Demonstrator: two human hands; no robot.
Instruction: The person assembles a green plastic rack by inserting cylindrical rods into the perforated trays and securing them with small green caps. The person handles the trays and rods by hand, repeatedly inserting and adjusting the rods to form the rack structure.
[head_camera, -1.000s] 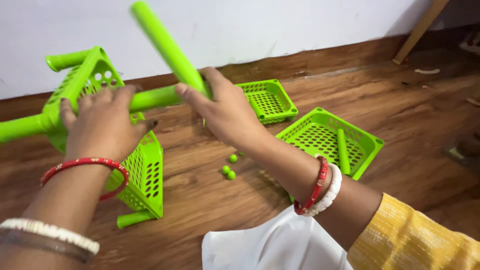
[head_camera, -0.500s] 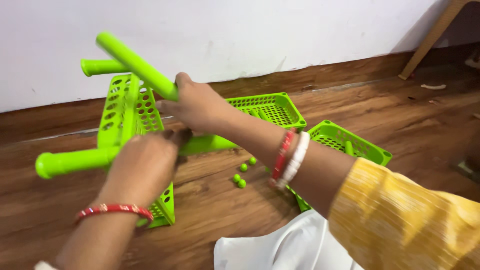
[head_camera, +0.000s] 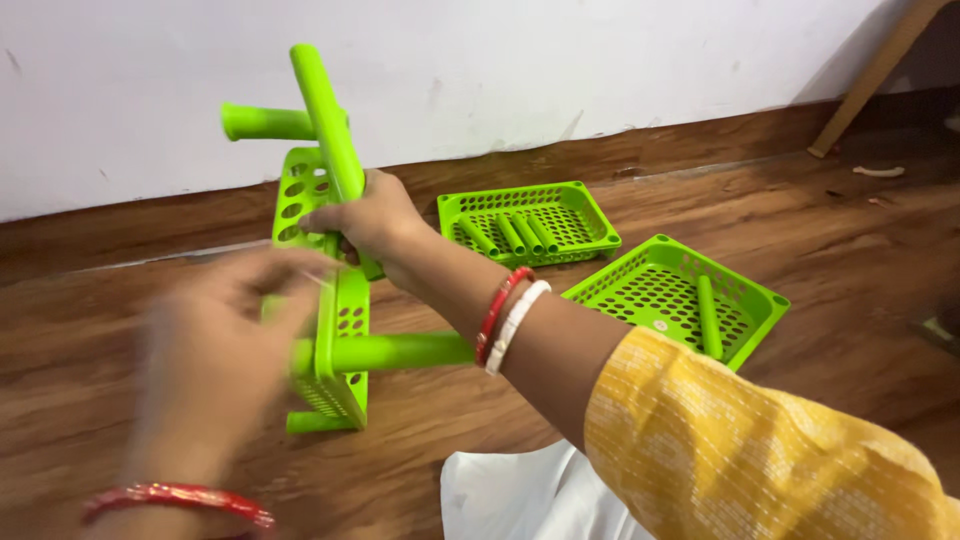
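Note:
My right hand (head_camera: 365, 220) is closed around a bright green plastic tube (head_camera: 322, 110) that slants up toward the wall. The tube belongs to a partly built rack: a perforated green tray (head_camera: 345, 330) stands on edge on the wooden floor, a second tube (head_camera: 400, 352) sticks out of it toward me, and a third tube (head_camera: 262, 122) juts left near the top. My left hand (head_camera: 215, 350) is blurred, low on the left and against the near side of the upright tray. Its grip cannot be made out.
A flat green tray (head_camera: 590, 212) holding several loose tubes lies on the floor behind my right arm. Another tray (head_camera: 750, 300) with one tube (head_camera: 707, 315) lies to the right. White cloth (head_camera: 520, 495) covers my lap. A wooden stick (head_camera: 870, 75) leans on the white wall.
The rack has been turned from tilted to standing on its edge. My right hand stayed on the slanted tube. My left hand slid down off the horizontal tube and is moving.

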